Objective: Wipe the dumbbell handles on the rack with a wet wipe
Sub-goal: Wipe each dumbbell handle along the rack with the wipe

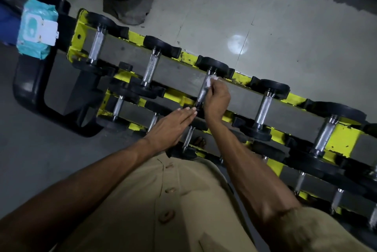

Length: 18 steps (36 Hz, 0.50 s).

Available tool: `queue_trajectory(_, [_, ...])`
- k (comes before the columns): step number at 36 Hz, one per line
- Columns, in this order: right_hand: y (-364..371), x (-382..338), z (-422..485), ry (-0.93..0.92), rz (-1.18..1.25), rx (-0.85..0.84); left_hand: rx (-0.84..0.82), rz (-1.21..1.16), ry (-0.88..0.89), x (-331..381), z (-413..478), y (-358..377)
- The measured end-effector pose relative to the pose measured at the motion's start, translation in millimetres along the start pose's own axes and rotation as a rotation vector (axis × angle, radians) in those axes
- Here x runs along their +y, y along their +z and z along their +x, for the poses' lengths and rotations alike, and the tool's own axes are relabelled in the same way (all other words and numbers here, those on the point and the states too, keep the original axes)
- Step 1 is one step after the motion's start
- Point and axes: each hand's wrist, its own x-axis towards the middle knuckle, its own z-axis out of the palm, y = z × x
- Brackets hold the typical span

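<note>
Dumbbell handle (202, 93) — knurled steel, long axis crosswise to the rack (344, 137). Right hand (217, 100) pinches a white wipe (211, 80) against it; left hand (173, 126) flat, fingers straight.

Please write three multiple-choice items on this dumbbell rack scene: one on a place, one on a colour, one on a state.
1. Where does the wet wipe pack lie?
A. far left, beyond the rack's end
B. on the floor
C. in the left hand

2. What colour is the rack frame?
A. red
B. yellow
C. blue

3. How is the left hand?
A. gripping a handle
B. flat, fingers straight
C. holding a wipe

Answers: 1 A, it sits left of the rack; 2 B, chipped yellow paint; 3 B, only the right hand holds the wipe on a handle.
</note>
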Motion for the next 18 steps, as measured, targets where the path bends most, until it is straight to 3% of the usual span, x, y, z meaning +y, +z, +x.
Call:
queue_trajectory(7, [-8,14,11,-0.517,-0.654,-0.272,-0.014,0.042,0.011,0,1,1])
queue_trajectory(12, [-10,-18,33,-0.695,-1.06,-0.373,-0.03,0.091,0.029,-1,1,2])
queue_trajectory(18, [1,-49,34,-0.859,-1.352,-0.76,-0.028,0.121,0.047,-1,2,2])
